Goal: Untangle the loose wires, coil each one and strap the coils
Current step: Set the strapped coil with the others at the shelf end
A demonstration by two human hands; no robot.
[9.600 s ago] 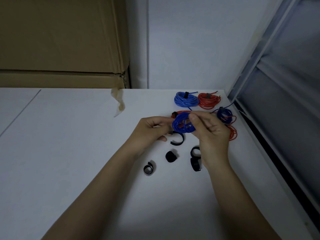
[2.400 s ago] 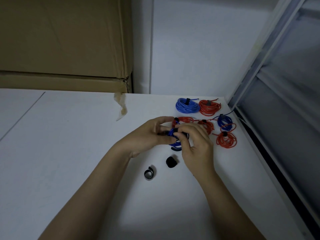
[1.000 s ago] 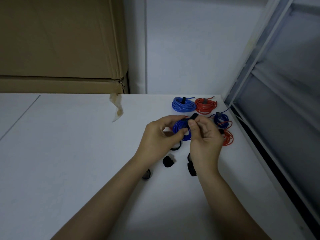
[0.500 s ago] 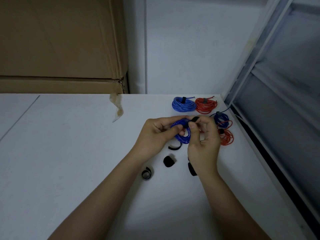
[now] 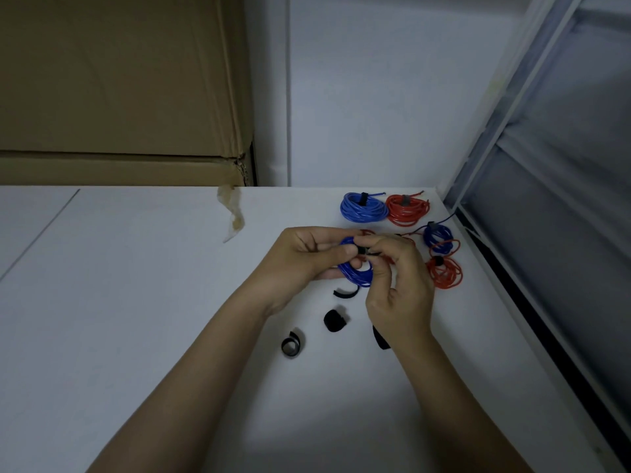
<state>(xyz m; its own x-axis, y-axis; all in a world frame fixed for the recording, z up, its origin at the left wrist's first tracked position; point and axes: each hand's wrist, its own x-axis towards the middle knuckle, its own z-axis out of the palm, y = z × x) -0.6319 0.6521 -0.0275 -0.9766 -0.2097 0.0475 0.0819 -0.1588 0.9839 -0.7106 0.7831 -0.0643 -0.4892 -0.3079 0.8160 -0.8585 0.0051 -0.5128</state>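
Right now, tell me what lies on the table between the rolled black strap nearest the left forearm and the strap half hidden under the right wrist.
In the head view, one closed black strap loop lies between the rolled strap and the half-hidden strap.

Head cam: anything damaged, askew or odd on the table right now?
One thing: the cardboard box has a torn lower corner, and a strip of tape hangs from it onto the white table. Otherwise normal: both hands hold the blue coil; spare black straps lie loose nearby.
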